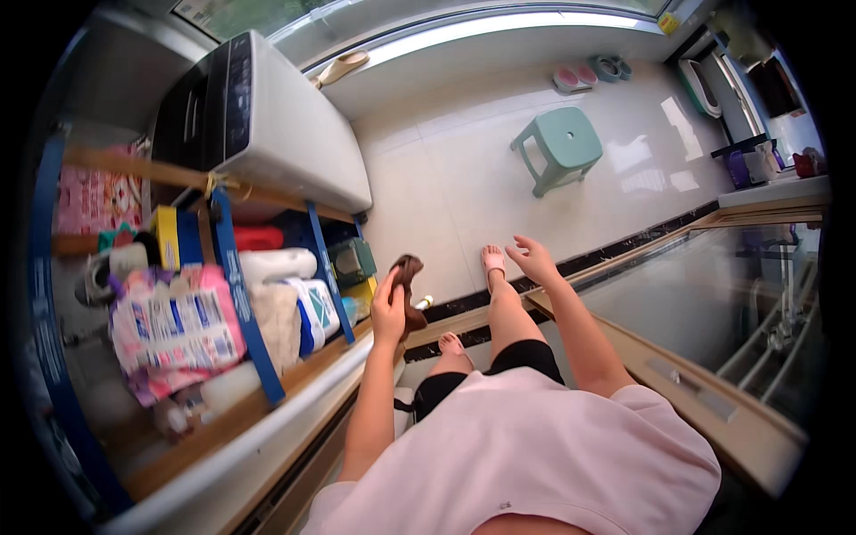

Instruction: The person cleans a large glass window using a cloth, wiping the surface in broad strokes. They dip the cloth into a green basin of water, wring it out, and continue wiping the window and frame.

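My left hand [388,311] grips a crumpled dark brown cloth [413,319], which hangs down past the fingers beside the doorway's left side. Most of the palm is turned from view. Over the right leg, my right hand [531,259] is held out with its fingers apart and nothing in it. My right foot, in a pink slipper [493,257], stands on the pale tiles just past the dark threshold strip [461,294]. The other slipper [452,344] is on the near side of that strip.
A green plastic stool [568,144] stands on the tiled floor ahead. Left are a washing machine [301,127] and a blue-framed shelf [237,314] with packages, one a pink plastic pack [177,334]. A glass door [695,301] flanks me right. Pet bowls [575,79] sit by the far wall.
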`<state>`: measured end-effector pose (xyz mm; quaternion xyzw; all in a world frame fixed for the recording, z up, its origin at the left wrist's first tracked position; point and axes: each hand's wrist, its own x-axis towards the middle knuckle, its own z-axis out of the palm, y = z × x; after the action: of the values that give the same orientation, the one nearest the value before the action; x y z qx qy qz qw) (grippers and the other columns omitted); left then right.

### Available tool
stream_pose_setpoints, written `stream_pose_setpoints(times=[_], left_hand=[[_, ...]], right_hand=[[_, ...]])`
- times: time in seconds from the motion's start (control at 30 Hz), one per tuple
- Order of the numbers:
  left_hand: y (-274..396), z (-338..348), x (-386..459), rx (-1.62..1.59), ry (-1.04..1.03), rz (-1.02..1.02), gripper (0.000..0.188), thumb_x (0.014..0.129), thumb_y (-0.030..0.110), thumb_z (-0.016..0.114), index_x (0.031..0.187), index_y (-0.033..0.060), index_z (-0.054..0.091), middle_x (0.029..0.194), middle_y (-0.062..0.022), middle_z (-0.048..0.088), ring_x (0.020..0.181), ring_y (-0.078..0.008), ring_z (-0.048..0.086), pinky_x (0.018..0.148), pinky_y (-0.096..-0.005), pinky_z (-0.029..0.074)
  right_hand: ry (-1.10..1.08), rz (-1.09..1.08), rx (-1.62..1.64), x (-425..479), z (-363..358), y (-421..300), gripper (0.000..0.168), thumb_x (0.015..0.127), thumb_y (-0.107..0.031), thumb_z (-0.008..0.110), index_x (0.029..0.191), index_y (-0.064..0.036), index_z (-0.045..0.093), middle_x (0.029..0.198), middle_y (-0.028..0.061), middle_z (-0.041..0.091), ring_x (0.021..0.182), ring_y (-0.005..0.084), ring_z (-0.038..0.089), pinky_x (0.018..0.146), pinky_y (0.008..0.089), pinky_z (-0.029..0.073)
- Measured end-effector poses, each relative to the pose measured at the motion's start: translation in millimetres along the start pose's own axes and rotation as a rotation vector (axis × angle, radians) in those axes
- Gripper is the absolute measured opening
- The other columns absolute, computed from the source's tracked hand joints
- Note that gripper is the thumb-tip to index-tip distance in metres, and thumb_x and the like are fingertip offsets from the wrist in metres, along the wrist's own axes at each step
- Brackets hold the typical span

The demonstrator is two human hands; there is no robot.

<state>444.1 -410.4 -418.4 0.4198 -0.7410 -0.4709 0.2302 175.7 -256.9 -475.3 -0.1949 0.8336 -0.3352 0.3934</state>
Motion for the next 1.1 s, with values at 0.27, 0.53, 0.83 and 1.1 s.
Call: stream_pose_setpoints(times=[0.27,0.53,0.83,1.1], left_hand=[[-37.5,72.3,44.4,0.158,-0.321,-0.341,0.032,0.087,0.011,0.050,0.117,0.0028,0.053,0.114,-0.0150,0.055,0.107,-0.0266,0.052,0.092,-0.0336,0.039],[-90.9,145.9,71.6,0.065,-0.442,-0.630,0.032,0.088,0.011,0.049,0.120,0.0026,0.052,0.117,-0.0152,0.054,0.108,-0.0245,0.052,0.092,-0.0317,0.039],[-127.8,164.1,64.3,0.108,-0.467,-0.868,0.033,0.089,0.014,0.049,0.121,0.0036,0.051,0.118,-0.0153,0.054,0.111,-0.0244,0.050,0.094,-0.0310,0.038],[-140.4,154.6,37.5,0.055,-0.426,-0.997,0.033,0.090,0.014,0.049,0.121,0.0039,0.051,0.116,-0.0136,0.055,0.108,-0.0213,0.052,0.092,-0.0296,0.039]], right_hand=[[0.154,0.522,0.467,208.3,-62.6,159.4,0.067,0.074,-0.055,0.062,0.119,-0.007,0.052,0.107,0.0025,0.055,0.085,0.0154,0.050,0.063,0.0276,0.037],[0.324,0.631,0.673,369.7,-99.6,210.2,0.087,0.069,-0.064,0.061,0.130,-0.006,0.039,0.130,0.0131,0.040,0.122,0.0276,0.034,0.100,0.0468,0.025],[0.411,0.579,0.884,448.9,-97.0,278.4,0.105,0.067,-0.074,0.052,0.143,-0.017,0.009,0.148,0.0171,-0.002,0.136,0.0304,0.002,0.105,0.0513,-0.002],[0.479,0.374,0.981,474.4,-91.0,273.0,0.073,0.076,-0.051,0.063,0.134,-0.016,0.035,0.133,0.0072,0.040,0.122,0.0180,0.037,0.108,0.0389,0.009]])
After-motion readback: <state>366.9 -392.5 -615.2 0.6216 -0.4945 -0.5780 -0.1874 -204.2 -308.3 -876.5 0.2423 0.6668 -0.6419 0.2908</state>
